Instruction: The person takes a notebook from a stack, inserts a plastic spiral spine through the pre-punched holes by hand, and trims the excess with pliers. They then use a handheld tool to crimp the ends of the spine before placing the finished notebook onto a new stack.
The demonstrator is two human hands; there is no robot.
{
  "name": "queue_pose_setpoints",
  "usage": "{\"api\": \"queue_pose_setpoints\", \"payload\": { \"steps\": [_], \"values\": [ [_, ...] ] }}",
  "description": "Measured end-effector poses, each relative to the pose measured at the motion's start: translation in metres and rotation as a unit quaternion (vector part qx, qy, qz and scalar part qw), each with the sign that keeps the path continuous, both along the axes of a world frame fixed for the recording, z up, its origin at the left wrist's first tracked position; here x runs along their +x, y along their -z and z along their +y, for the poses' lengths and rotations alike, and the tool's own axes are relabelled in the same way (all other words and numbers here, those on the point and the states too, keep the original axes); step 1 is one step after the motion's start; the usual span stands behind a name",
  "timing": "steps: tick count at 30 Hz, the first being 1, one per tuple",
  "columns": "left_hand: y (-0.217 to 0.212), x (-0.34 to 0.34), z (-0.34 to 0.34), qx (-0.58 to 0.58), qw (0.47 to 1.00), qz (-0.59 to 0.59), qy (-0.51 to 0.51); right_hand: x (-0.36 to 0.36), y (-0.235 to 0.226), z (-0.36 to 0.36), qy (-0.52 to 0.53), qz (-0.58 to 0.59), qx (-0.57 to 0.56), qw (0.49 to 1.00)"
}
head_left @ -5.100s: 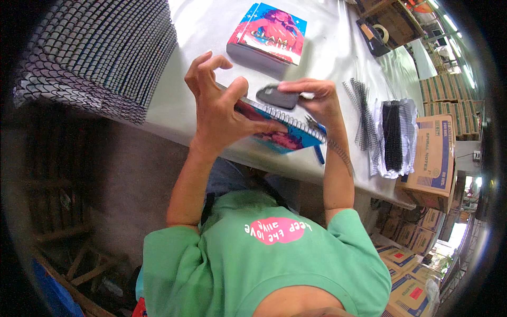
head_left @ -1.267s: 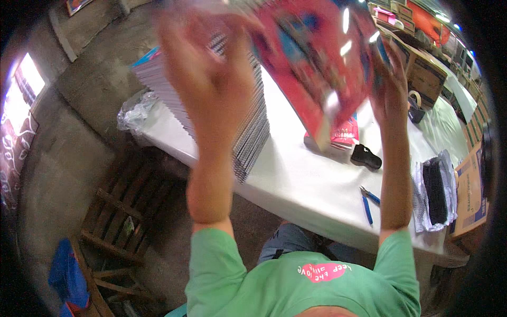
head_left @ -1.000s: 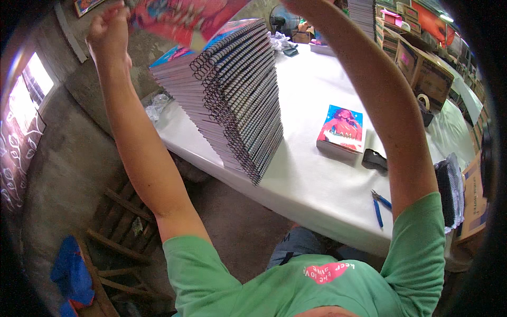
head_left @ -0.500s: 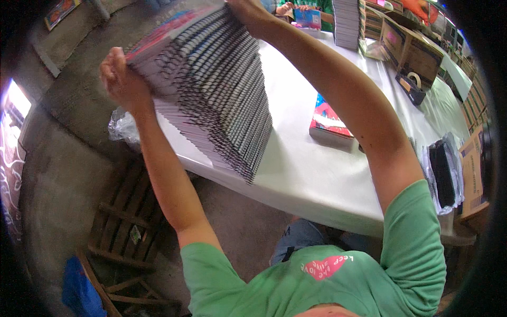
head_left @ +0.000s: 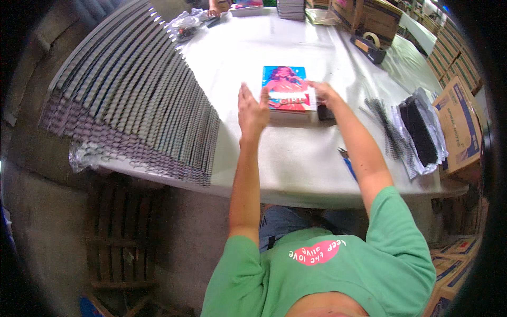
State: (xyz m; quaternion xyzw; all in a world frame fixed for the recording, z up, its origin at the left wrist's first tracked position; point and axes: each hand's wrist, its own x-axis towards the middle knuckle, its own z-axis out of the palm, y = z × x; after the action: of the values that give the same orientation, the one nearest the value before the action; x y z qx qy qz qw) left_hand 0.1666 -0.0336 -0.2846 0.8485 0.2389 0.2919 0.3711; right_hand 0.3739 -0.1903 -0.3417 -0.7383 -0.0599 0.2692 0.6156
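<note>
A short stack of notebooks (head_left: 285,79), with a pink and blue illustrated cover on top, lies on the white-covered table. My left hand (head_left: 253,113) is at its left edge, fingers stretched out and apart. On the other side, my right hand (head_left: 326,96) reaches to the stack's right edge with its fingers extended; whether they press on it is hard to tell. Below that hand sits a small black object (head_left: 325,112), partly covered. To the left rises a tall stack of spiral-bound notebooks (head_left: 142,90), coil edges facing me, with neither hand on it.
Blue-handled pliers (head_left: 347,162) lie by my right forearm. Loose black binding coils (head_left: 388,127) and a plastic-wrapped black bundle (head_left: 417,132) are at the right, beside a cardboard box (head_left: 459,127). Farther back are a tape dispenser (head_left: 368,48) and another person's hand (head_left: 214,9).
Both hands have let go of the tall notebook stack, which now stands at the left. They have moved down and right to the short stack. The view has shifted as well.
</note>
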Motion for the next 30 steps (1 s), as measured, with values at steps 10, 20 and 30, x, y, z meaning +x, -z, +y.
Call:
{"api": "queue_pose_setpoints", "payload": {
  "steps": [10, 20, 30],
  "values": [
    [0.062, 0.039, 0.007, 0.059, 0.966, 0.244, 0.065, -0.002, 0.006, 0.007, 0.058, -0.311, -0.294, 0.902],
    [0.02, 0.046, -0.005, -0.027, 0.999, -0.01, 0.038, -0.059, -0.049, -0.04, 0.111, -0.242, 0.14, 0.954],
    [-0.072, -0.064, -0.052, 0.2, 0.947, 0.057, 0.245, -0.123, -0.034, -0.177, 0.002, -0.438, -0.238, 0.867]
  ]
}}
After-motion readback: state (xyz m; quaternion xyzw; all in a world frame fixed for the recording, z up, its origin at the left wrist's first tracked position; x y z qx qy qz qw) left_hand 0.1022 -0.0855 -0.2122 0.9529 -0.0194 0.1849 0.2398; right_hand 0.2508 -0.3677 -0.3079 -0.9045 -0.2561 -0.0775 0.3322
